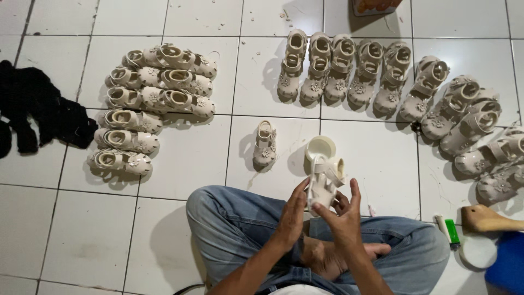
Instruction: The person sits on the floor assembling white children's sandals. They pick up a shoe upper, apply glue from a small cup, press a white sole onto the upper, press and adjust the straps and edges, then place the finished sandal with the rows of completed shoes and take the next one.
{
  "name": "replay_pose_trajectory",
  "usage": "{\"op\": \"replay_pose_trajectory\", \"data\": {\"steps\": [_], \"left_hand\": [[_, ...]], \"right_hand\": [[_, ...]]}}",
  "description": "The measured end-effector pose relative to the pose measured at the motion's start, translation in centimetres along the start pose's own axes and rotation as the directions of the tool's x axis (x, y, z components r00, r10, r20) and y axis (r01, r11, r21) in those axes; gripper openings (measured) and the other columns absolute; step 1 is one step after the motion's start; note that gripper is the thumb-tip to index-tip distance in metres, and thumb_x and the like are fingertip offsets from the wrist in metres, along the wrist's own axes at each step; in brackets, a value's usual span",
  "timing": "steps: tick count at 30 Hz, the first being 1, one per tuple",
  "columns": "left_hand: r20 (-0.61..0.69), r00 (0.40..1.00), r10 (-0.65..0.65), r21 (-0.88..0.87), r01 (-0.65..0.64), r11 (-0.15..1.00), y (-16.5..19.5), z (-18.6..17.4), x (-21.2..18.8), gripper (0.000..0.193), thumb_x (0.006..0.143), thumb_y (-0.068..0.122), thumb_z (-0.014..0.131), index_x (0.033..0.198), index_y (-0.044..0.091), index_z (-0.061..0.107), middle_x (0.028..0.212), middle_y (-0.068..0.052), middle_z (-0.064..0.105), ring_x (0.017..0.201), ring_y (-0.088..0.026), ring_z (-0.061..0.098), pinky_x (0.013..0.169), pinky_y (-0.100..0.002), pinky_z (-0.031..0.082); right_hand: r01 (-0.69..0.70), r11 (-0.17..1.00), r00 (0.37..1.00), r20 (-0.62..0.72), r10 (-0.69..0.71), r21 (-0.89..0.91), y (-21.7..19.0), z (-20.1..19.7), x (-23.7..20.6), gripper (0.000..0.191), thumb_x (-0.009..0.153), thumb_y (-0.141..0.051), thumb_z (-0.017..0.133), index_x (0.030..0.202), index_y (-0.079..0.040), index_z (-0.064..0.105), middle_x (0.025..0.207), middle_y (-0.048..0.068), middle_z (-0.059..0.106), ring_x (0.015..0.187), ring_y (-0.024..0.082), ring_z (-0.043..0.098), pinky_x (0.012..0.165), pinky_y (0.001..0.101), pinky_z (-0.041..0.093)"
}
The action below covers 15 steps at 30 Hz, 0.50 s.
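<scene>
I sit cross-legged on a white tiled floor in blue jeans. Both hands hold one small cream child's sandal [326, 180] up in front of my knees. My left hand [292, 216] presses its left side with the fingers upright. My right hand [343, 213] grips it from below and from the right. Just behind the held sandal a small round white tub [320, 146] stands on the floor. A single cream sandal [265, 143] lies to the left of the tub.
A stack of several cream sandals [155, 104] lies at the left, an arc of several more [382, 82] at the top right. Black cloth [33, 106] is at far left. A green lighter [452, 230], a wooden shoe form [486, 218] and a blue object [507, 262] sit at right.
</scene>
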<state>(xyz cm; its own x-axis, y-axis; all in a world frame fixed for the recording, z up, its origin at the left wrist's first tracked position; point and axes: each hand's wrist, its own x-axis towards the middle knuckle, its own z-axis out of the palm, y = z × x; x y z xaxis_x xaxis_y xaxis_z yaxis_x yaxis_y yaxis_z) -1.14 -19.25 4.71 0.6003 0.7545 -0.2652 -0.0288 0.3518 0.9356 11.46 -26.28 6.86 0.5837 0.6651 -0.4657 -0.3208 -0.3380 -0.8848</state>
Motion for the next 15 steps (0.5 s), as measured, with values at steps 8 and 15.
{"op": "replay_pose_trajectory", "data": {"steps": [8, 15], "left_hand": [[-0.598, 0.777, 0.197, 0.653, 0.331, 0.681, 1.1, -5.3, 9.6, 0.109, 0.075, 0.034, 0.087, 0.158, 0.003, 0.023, 0.158, -0.025, 0.037, 0.144, -0.043, 0.033, 0.112, -0.054, 0.03], [-0.525, 0.796, 0.301, 0.759, 0.278, 0.589, 2.8, -5.8, 11.6, 0.1, 0.071, 0.022, 0.085, 0.154, 0.002, 0.031, 0.147, -0.021, 0.05, 0.135, -0.04, 0.047, 0.115, -0.048, 0.04]], "right_hand": [[-0.114, 0.982, 0.993, -0.025, 0.119, 0.151, 1.2, -3.7, 0.7, 0.106, 0.077, -0.001, 0.069, 0.165, -0.013, 0.011, 0.144, 0.033, 0.052, 0.12, 0.033, 0.062, 0.095, 0.0394, 0.052], [-0.184, 0.947, 0.983, 0.045, 0.179, 0.263, 4.0, -7.0, 1.9, 0.107, 0.072, 0.002, 0.065, 0.163, -0.019, 0.014, 0.146, 0.032, 0.049, 0.114, 0.032, 0.066, 0.089, 0.0377, 0.057]]}}
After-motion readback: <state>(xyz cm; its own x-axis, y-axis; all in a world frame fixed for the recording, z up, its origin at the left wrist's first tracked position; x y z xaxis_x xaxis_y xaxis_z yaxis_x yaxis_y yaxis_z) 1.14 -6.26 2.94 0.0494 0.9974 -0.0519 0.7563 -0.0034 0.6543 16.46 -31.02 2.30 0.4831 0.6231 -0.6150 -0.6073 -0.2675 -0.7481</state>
